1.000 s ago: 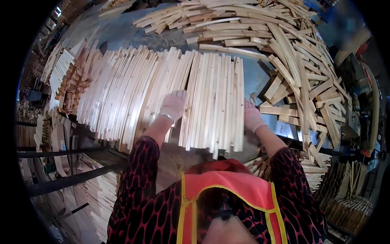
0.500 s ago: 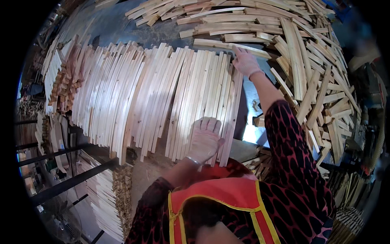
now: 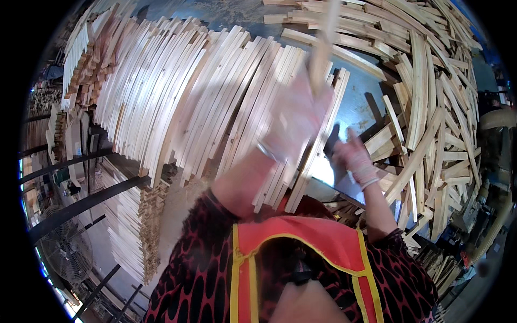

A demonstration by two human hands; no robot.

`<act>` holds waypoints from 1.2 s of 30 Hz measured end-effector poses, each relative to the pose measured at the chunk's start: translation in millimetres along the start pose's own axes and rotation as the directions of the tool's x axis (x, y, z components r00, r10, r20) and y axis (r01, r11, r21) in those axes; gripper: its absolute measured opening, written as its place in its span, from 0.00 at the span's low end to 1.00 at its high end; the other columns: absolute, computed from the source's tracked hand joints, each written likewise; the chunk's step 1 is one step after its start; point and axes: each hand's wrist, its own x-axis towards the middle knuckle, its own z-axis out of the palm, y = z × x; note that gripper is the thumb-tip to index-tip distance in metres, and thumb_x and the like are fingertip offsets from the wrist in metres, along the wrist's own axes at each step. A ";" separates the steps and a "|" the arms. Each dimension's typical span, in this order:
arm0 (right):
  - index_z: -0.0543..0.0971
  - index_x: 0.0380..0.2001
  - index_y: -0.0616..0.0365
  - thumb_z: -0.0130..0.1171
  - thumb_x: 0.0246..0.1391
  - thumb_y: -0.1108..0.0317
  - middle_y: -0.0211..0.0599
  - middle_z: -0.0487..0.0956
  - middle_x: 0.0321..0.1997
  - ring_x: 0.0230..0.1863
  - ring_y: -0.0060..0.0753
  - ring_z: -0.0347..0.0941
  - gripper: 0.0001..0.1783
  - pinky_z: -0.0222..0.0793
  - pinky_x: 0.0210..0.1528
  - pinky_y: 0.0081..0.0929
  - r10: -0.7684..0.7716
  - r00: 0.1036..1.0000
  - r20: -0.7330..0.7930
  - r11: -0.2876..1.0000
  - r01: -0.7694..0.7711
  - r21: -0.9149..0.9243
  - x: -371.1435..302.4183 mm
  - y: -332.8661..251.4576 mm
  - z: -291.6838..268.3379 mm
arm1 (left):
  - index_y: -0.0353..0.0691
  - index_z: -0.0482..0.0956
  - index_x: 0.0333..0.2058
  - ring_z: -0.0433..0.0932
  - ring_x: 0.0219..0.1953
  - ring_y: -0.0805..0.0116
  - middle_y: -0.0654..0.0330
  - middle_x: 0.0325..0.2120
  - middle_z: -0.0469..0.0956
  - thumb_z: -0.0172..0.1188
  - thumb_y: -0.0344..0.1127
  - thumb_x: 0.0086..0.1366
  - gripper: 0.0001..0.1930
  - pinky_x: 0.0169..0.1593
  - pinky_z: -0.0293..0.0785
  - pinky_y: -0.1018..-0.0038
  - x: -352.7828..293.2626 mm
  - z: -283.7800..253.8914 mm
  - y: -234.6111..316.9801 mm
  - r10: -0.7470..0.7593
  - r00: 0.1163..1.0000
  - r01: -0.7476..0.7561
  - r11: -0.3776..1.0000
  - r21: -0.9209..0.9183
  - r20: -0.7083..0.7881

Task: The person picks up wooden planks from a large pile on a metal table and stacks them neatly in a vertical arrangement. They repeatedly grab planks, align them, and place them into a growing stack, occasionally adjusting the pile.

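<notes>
Wooden slat (image 3: 322, 54) — now lifted off the aligned row (image 3: 215, 107) in your blurred left hand (image 3: 293, 121), fingers closed around it; your right hand (image 3: 353, 156), loosely curled, has dropped back beside the loose pile (image 3: 431, 81).

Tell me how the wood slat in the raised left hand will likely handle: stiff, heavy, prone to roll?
Probably stiff: the wood slat stands straight above the left hand, though it is motion-blurred. Likely light for its length, since that gloved hand lifts it alone. Unlikely to roll: the slats in the row of slats look flat-sided and lie packed side by side. The right hand is apart from it.
</notes>
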 end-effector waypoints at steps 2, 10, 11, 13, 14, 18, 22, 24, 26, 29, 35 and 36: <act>0.53 0.78 0.60 0.68 0.59 0.44 0.61 0.82 0.56 0.52 0.58 0.83 0.55 0.76 0.57 0.41 0.160 0.984 0.080 0.859 -0.099 -0.502 -21.0 7.2 40.9 | 0.41 0.73 0.65 0.84 0.34 0.46 0.48 0.38 0.85 0.65 0.39 0.66 0.29 0.42 0.83 0.58 55.6 -59.0 8.8 0.034 0.995 -0.026 0.996 -0.088 0.091; 0.54 0.78 0.62 0.67 0.60 0.53 0.53 0.80 0.64 0.65 0.45 0.76 0.52 0.68 0.68 0.33 -0.185 0.952 0.244 0.973 0.212 -0.090 18.3 72.0 91.4 | 0.45 0.68 0.67 0.75 0.60 0.54 0.54 0.60 0.72 0.63 0.44 0.64 0.33 0.61 0.75 0.56 30.9 -261.4 -139.5 -0.082 0.990 0.129 0.148 0.981 -0.117; 0.55 0.78 0.61 0.67 0.60 0.55 0.53 0.79 0.65 0.66 0.45 0.75 0.50 0.67 0.69 0.34 -0.165 0.964 0.208 0.977 0.189 -0.100 12.4 69.6 93.4 | 0.47 0.66 0.67 0.73 0.61 0.53 0.56 0.60 0.71 0.64 0.46 0.64 0.34 0.60 0.75 0.54 11.2 -272.1 -143.1 -0.121 0.979 0.170 0.045 0.984 -0.164; 0.57 0.77 0.61 0.67 0.60 0.57 0.52 0.79 0.66 0.67 0.45 0.75 0.48 0.67 0.69 0.34 -0.179 0.973 0.149 0.975 0.196 -0.109 3.3 67.4 98.6 | 0.47 0.65 0.70 0.67 0.68 0.51 0.54 0.65 0.70 0.61 0.45 0.67 0.34 0.66 0.70 0.54 -9.9 -262.3 -117.3 -0.156 0.981 0.115 0.014 0.993 -0.111; 0.58 0.77 0.61 0.67 0.60 0.57 0.52 0.79 0.66 0.67 0.44 0.75 0.48 0.67 0.69 0.35 -0.207 0.969 0.135 0.969 0.222 -0.109 0.7 70.7 101.2 | 0.48 0.65 0.71 0.64 0.71 0.50 0.53 0.68 0.69 0.60 0.45 0.68 0.34 0.69 0.68 0.54 -29.3 -262.5 -106.3 -0.182 0.979 0.090 -0.003 0.996 -0.089; 0.56 0.77 0.58 0.69 0.57 0.48 0.56 0.80 0.64 0.66 0.56 0.76 0.53 0.69 0.66 0.38 -0.171 0.980 -0.099 0.916 0.121 -0.383 -9.0 32.3 130.0 | 0.45 0.74 0.64 0.73 0.61 0.53 0.54 0.58 0.75 0.64 0.39 0.66 0.27 0.64 0.69 0.54 -170.7 -266.4 -136.6 0.047 0.993 0.090 0.293 0.952 -0.108; 0.55 0.76 0.58 0.70 0.58 0.56 0.56 0.78 0.66 0.66 0.55 0.75 0.50 0.68 0.67 0.37 -0.215 0.973 -0.085 0.948 0.186 -0.260 12.5 58.3 126.1 | 0.39 0.81 0.57 0.77 0.53 0.50 0.52 0.51 0.79 0.67 0.47 0.65 0.26 0.56 0.74 0.60 -293.5 -268.5 -165.4 -0.443 0.831 0.556 0.689 0.466 -0.337; 0.55 0.76 0.59 0.70 0.59 0.57 0.56 0.77 0.67 0.67 0.53 0.75 0.50 0.67 0.68 0.36 -0.182 0.981 -0.073 0.945 0.154 -0.288 15.0 64.6 118.8 | 0.38 0.84 0.53 0.79 0.48 0.54 0.54 0.46 0.81 0.69 0.51 0.66 0.25 0.53 0.75 0.64 -308.9 -266.0 -176.1 -0.716 0.584 0.786 0.617 0.044 -0.382; 0.55 0.76 0.60 0.71 0.58 0.55 0.56 0.77 0.67 0.67 0.53 0.74 0.51 0.67 0.69 0.37 -0.233 0.971 -0.045 0.919 0.205 -0.336 29.7 77.0 103.8 | 0.37 0.85 0.48 0.79 0.42 0.62 0.57 0.41 0.82 0.67 0.56 0.67 0.26 0.47 0.75 0.67 -299.5 -263.0 -191.7 -0.716 0.518 0.639 0.688 -0.344 -0.469; 0.55 0.75 0.67 0.70 0.57 0.44 0.63 0.75 0.67 0.70 0.61 0.71 0.57 0.66 0.71 0.40 -0.204 0.976 -0.080 0.763 0.107 -0.637 13.7 43.4 110.8 | 0.34 0.85 0.43 0.77 0.34 0.70 0.62 0.33 0.81 0.63 0.59 0.70 0.27 0.41 0.74 0.69 -264.1 -256.4 -210.7 -0.766 0.511 0.505 0.635 -0.584 -0.391; 0.56 0.75 0.71 0.68 0.60 0.45 0.60 0.76 0.68 0.69 0.56 0.73 0.55 0.67 0.69 0.38 -0.238 0.955 -0.179 0.896 0.145 -0.419 34.6 19.2 71.3 | 0.42 0.74 0.64 0.83 0.43 0.56 0.51 0.41 0.84 0.61 0.57 0.69 0.32 0.48 0.77 0.63 -286.3 -208.1 -215.9 -0.721 0.691 0.716 0.693 0.085 0.059; 0.58 0.74 0.71 0.68 0.60 0.46 0.58 0.76 0.68 0.68 0.53 0.73 0.53 0.68 0.69 0.37 -0.217 0.956 -0.200 0.903 0.119 -0.412 41.7 24.8 59.1 | 0.43 0.68 0.69 0.83 0.47 0.53 0.48 0.44 0.84 0.62 0.57 0.68 0.36 0.52 0.76 0.62 -267.7 -200.3 -211.3 -0.704 0.703 0.690 0.709 0.143 0.101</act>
